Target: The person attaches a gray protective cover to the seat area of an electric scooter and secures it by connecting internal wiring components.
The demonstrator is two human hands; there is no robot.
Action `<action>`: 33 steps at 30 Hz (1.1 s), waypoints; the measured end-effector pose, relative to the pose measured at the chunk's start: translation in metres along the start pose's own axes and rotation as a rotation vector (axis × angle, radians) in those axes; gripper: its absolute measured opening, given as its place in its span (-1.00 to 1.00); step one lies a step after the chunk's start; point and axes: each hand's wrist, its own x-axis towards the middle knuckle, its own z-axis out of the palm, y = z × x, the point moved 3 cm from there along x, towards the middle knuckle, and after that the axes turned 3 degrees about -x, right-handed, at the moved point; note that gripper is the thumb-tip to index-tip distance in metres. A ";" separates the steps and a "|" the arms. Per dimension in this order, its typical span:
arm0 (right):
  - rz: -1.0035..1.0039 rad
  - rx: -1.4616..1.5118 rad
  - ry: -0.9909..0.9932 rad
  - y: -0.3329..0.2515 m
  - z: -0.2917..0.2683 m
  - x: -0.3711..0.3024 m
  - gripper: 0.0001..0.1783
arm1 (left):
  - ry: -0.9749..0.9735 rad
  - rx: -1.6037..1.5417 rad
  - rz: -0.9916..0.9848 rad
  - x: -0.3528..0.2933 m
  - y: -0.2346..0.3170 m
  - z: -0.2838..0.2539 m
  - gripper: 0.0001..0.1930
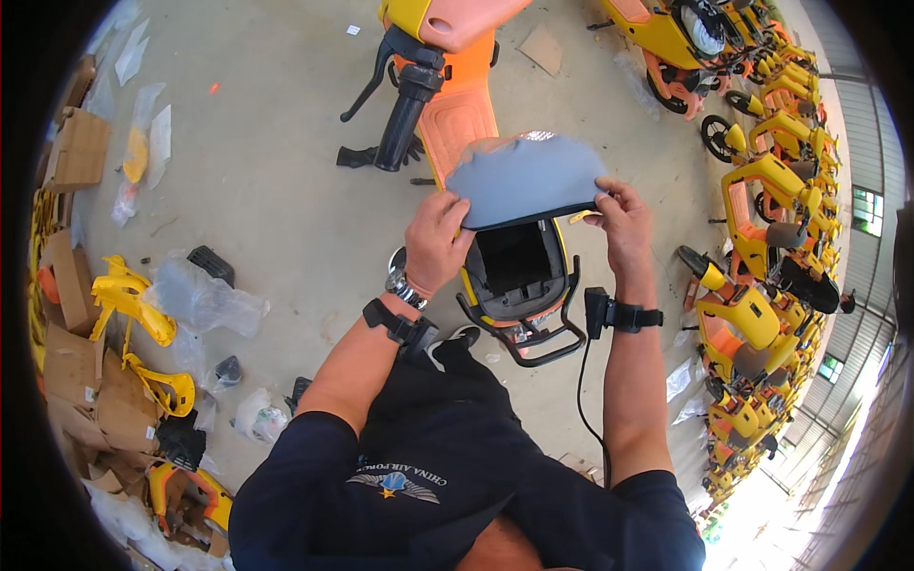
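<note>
A grey scooter seat (533, 179) with a black lower edge is held between my hands, above the open storage box (516, 262) of a yellow and orange scooter (460, 124). My left hand (438, 238) grips its left end, thumb on top. My right hand (624, 224) pinches the right end near the black edge. Whether the seat is still joined to the scooter cannot be seen. Behind the box, nearest me, is a black rear grab rail (538, 352). The scooter's black handlebar grip (407, 119) and brake lever point toward me.
Rows of yellow scooters (752, 328) line the right side. At the left lie cardboard boxes (81, 152), yellow body panels (129, 295) and clear plastic bags (205, 295). A black glove (357, 157) lies on the floor beside the scooter. A cable (583, 400) hangs from my right wrist strap.
</note>
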 end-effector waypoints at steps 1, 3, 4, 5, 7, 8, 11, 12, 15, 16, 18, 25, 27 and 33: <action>-0.045 -0.028 -0.010 -0.001 0.001 0.000 -0.68 | 0.027 0.033 0.059 0.004 0.003 0.001 -0.57; -0.176 -0.236 -0.045 -0.010 0.003 -0.004 -0.66 | 0.033 0.040 0.096 0.012 0.000 0.002 -0.58; -0.306 -0.435 -0.075 -0.018 0.008 -0.008 -0.63 | 0.030 0.050 0.138 0.015 0.000 0.002 -0.60; -0.420 -0.589 -0.057 -0.027 0.011 -0.013 -0.57 | 0.041 0.061 0.135 0.018 0.000 0.001 -0.60; -0.562 -0.833 -0.048 -0.047 0.015 -0.014 -0.55 | 0.008 0.101 0.093 0.024 0.008 0.003 -0.58; -0.705 -1.074 -0.032 -0.052 0.019 -0.014 -0.53 | 0.015 0.107 0.086 0.026 0.010 0.003 -0.58; -0.982 -1.025 -0.167 -0.061 0.045 -0.016 -0.52 | 0.086 0.106 0.121 0.038 0.014 0.003 -0.54; -1.112 -1.002 -0.283 -0.064 0.057 -0.019 -0.53 | 0.104 0.117 0.116 0.044 0.017 0.002 -0.54; -1.245 -1.030 -0.315 -0.064 0.070 -0.005 -0.63 | -0.056 0.197 0.065 0.057 0.020 0.000 -0.55; -1.276 -1.029 -0.331 -0.063 0.075 0.001 -0.66 | -0.037 0.208 0.064 0.059 0.019 -0.004 -0.55; -1.333 -1.040 -0.374 -0.064 0.083 0.003 -0.70 | -0.087 0.219 0.100 0.058 0.017 -0.007 -0.59; -1.096 -1.065 -0.421 -0.080 0.089 -0.003 -0.43 | 0.023 0.304 0.182 0.055 0.025 -0.004 -0.67; -1.135 -1.082 -0.360 -0.077 0.091 -0.005 -0.44 | -0.014 0.346 0.219 0.056 0.025 -0.002 -0.74; -1.180 -0.927 -0.202 -0.057 0.084 -0.007 -0.51 | -0.082 0.370 0.298 0.071 0.034 -0.006 -0.88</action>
